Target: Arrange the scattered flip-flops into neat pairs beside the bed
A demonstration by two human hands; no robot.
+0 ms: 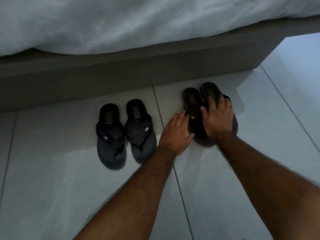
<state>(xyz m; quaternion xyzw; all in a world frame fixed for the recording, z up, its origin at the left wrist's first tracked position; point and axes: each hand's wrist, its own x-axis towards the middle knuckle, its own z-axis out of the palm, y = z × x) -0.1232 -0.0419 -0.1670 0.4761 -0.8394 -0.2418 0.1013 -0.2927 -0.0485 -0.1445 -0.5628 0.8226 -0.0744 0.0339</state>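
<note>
Two dark blue flip-flops, one (110,135) beside the other (140,130), lie side by side on the tiled floor in front of the bed, heels toward the bed. To their right lies a second pair: a brown flip-flop (193,104) and a darker one (210,90) close against it. My left hand (175,134) touches the left edge of the brown flip-flop with fingers spread. My right hand (219,116) lies flat on top of the right flip-flop and covers its front half.
The grey bed base (121,71) runs across the view just behind the flip-flops, with a white duvet (138,23) hanging over it. Its corner ends at the upper right. Pale floor tiles (52,187) stretch toward me.
</note>
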